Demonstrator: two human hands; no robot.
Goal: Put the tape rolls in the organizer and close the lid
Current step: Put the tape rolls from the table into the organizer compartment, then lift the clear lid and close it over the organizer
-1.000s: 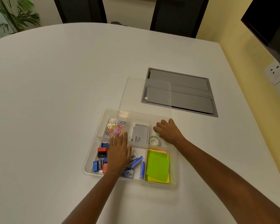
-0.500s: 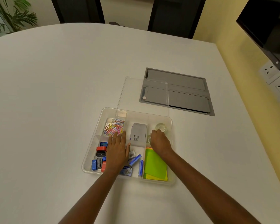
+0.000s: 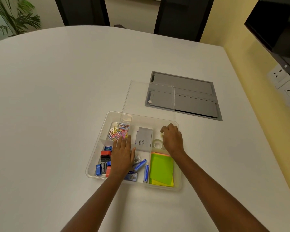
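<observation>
The clear plastic organizer sits on the white table with its transparent lid lying flat just behind it. One clear tape roll lies in the far-right compartment. My right hand is in the same compartment with curled fingers pinching a second small tape roll, which is mostly hidden by the fingers. My left hand rests flat and open, palm down, over the middle compartments.
The organizer also holds coloured paper clips, a grey box, sharpeners, staple boxes and green sticky notes. A grey hatch is set into the table behind the lid. Wall sockets are on the right.
My right hand came into the far-right compartment, touched the nearer roll, then moved on to the farther roll, uncovering the nearer one. The left hand has stayed put.
</observation>
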